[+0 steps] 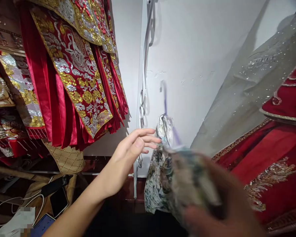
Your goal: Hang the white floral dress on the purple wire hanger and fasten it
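Observation:
A patterned grey-and-cream garment (158, 177) hangs on a thin purple hanger (164, 98), blurred by motion. My left hand (133, 148) reaches toward its collar with fingers spread, fingertips close to the fabric. My right hand (219, 200) is very near the camera and blurred; it grips a bunch of the same patterned fabric at the lower right.
Red garments with gold and silver embroidery (74, 69) hang at the left. A grey sequined garment (251, 92) and a red embroidered one (276, 158) hang at the right. A white wall (192, 49) with a metal chain (144, 85) is behind. Phones and a cable (51, 197) lie lower left.

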A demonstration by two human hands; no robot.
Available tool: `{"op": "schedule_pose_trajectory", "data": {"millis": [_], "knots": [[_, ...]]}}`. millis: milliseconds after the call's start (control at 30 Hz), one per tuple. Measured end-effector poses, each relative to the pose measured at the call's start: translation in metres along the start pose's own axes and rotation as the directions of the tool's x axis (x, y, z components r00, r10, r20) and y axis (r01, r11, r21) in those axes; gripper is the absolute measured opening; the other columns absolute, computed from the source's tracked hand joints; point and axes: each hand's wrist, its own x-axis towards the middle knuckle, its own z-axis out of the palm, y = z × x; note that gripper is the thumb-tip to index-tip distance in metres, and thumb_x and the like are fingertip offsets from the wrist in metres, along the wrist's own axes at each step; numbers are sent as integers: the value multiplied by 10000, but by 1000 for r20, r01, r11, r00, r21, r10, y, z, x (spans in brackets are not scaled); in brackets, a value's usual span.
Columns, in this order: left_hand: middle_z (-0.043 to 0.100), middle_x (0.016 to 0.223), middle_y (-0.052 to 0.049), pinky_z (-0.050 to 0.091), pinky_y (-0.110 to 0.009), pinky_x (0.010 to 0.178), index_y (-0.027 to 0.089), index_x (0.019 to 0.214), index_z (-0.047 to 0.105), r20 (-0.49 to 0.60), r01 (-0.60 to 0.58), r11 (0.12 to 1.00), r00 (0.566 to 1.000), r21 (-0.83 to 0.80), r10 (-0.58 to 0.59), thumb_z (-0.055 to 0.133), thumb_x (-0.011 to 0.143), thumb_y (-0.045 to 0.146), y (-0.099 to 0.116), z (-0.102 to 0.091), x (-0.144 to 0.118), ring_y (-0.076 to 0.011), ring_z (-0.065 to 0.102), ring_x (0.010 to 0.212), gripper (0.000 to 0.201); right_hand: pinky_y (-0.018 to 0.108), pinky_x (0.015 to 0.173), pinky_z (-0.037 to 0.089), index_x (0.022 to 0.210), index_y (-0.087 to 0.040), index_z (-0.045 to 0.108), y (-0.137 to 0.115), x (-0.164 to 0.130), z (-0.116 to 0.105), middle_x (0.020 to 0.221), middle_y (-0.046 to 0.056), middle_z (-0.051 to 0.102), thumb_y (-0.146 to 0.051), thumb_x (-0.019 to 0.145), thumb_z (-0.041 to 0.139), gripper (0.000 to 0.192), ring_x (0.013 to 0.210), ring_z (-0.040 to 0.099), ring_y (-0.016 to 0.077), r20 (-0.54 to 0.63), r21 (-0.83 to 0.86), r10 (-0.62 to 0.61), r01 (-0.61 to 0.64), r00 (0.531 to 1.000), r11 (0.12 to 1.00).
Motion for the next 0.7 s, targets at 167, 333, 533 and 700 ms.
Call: {"op": "schedule_pose_trajectory", "data": {"millis": [167,333,533,700], "knots": [[699,1115,-96,514,-297,827,204,1203,579,168,158,982,970,106,-175,657,898,321,-1,-17,6,-200,668,958,336,382,905,552,1269,-213,599,-13,73,64,1146,80,684,-363,692,809,632,1034,662,281,236,-97,-84,109,968,989],[708,1091,-97,487,-336,919,176,1040,656,-17,-46,827,998,561,67,578,920,314,-19,-81,51,-225,655,1021,199,387,1025,468,1279,-246,561,20,87,70,1283,72,617,-325,847,670,453,1200,569,251,147,-65,-96,106,985,992],[752,1020,-99,495,-368,894,154,1094,723,-105,-18,580,978,815,178,581,889,409,-44,-152,118,-266,674,967,357,397,985,478,1130,-236,640,107,27,61,1206,95,670,-447,917,583,305,1137,613,273,-72,109,268,-259,961,960],[761,928,-91,506,-301,795,122,1019,757,15,-51,709,998,704,57,636,852,469,-53,-163,142,-229,672,878,404,395,939,484,990,-183,678,168,-8,65,1059,125,712,-506,876,624,346,1069,642,306,-53,195,462,-445,885,874]]}}
